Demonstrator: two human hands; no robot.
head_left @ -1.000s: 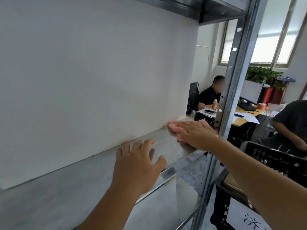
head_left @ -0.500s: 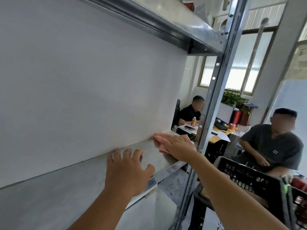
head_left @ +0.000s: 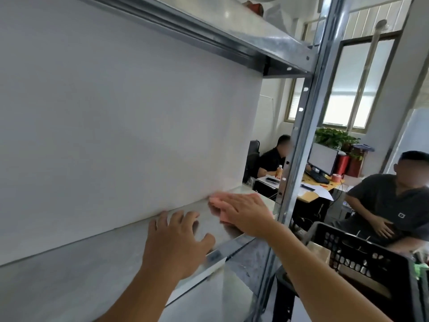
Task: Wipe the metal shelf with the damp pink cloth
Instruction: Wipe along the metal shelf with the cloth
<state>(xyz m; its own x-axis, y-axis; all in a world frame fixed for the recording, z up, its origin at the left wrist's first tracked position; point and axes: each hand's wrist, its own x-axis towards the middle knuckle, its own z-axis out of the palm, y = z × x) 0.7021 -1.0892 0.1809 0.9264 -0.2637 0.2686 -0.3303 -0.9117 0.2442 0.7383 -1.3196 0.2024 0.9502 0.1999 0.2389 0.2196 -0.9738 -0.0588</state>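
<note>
A person's right hand (head_left: 247,213) lies flat, fingers straight, pressing a pink cloth (head_left: 220,205) onto a metal shelf (head_left: 92,273). The cloth sits at the shelf's back edge, touching the white wall (head_left: 116,124) behind it, near the upright steel post (head_left: 299,145) at the shelf's right end. Most of the cloth is hidden under the hand; only its left and front edges show. The left hand (head_left: 176,242) rests open on the shelf, fingers spread, just left of the cloth, its thumb near the shelf's front lip. To the left of this hand the shelf surface runs bare to the picture's edge. An upper shelf (head_left: 232,38) overhangs. Beyond the post, two people sit in an office at a worktop (head_left: 311,194) with a monitor (head_left: 323,158); their faces are blurred. A black crate (head_left: 362,256) stands right of the post, cut off by the frame.
</note>
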